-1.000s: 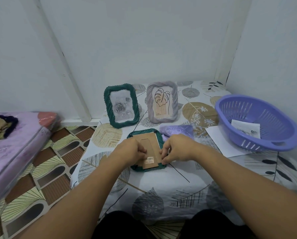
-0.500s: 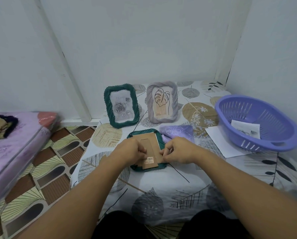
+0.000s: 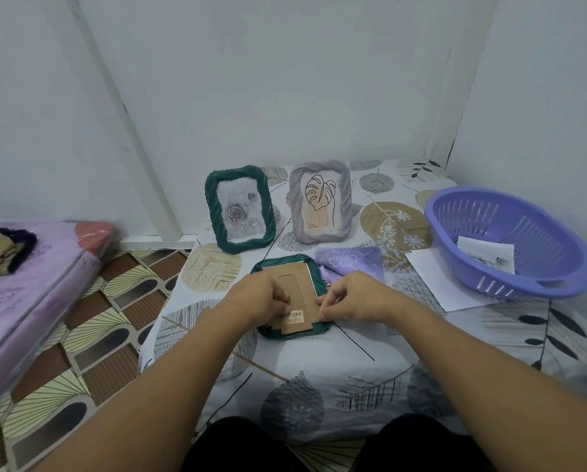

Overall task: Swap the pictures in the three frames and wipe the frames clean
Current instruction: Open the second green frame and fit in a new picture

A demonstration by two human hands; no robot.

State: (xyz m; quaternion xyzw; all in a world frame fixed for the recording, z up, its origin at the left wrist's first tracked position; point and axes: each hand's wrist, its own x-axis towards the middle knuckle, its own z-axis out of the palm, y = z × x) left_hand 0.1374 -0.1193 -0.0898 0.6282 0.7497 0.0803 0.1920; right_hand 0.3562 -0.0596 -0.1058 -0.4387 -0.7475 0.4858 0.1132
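both hands are working the backing (image 3: 294, 294) of the face-down frame (image 3: 314, 267); left hand (image 3: 256, 301) and right hand (image 3: 353, 298) are seemingly pinching its edges. next, the backing is needing freeing or seating, i judge.

Both bare forearms reach forward from the bottom corners of the view and converge toward the middle. The left hand (image 3: 258, 296) lies knuckles up, its fingers curled inward, fingertips pressing down at the left side of the brown cardboard backing (image 3: 294, 289) of a face-down dark green frame. The right hand (image 3: 355, 298) mirrors it from the other side, wrist slightly raised, fingers bent with the thumb and forefinger tips nipping the backing's right edge. The two hands are close together but apart.
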